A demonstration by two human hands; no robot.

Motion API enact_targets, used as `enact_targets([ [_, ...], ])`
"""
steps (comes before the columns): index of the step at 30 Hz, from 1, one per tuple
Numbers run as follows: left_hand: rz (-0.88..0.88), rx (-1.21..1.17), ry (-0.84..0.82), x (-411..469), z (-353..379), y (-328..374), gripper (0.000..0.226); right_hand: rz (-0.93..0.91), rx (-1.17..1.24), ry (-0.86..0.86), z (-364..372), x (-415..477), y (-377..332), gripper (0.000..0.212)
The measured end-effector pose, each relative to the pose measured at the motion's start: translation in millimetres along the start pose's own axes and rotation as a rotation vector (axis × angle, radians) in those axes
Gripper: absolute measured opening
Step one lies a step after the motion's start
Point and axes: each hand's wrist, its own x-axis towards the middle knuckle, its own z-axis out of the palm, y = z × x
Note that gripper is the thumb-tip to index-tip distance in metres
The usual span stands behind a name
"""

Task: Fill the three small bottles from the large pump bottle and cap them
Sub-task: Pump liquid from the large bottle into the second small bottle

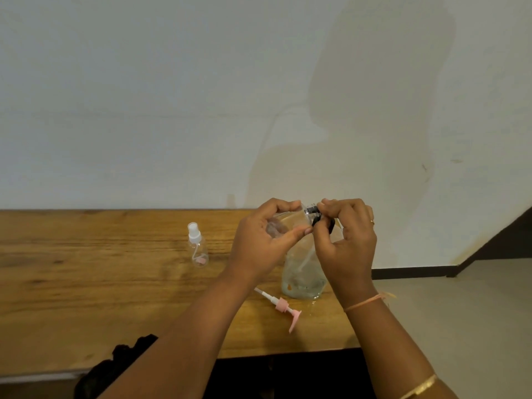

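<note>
Clear small bottle almost level, black cap rightward.

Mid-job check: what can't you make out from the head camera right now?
- Head view: whether the black cap is seated on the small bottle; fingers of the left hand and right hand cover the joint.
- Head view: the neck of the large bottle; both hands in front.
- Head view: the small bottle's fill level; clear, mostly covered.
- Third small bottle: none seen besides the spray bottle.

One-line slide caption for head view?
Left hand holds a small bottle, right hand pinches its black cap; large bottle stands beneath, pink pump lies on table.
</note>
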Motion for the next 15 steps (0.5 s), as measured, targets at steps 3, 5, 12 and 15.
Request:
enact_targets([
  [3,0.024,0.009,0.003,-1.5,0.5,5.3,0.034,0.020,0.060,0.007,-7.3,-0.4,-4.3,0.019],
  [5,0.047,0.029,0.003,-0.8,0.0,8.4,0.034,0.016,0.075,-0.007,-13.1,2.7,-5.7,0.019],
  [12,0.020,0.047,0.001,3.7,-0.7,6.6,0.034,0.031,0.069,-0.049,-10.9,7.0,-3.3,0.013],
  [15,0.012,0.051,-0.019,2.6,-1.8,3.5,0.033,0.025,0.084,-0.057,-9.2,4.4,-0.4,0.012],
])
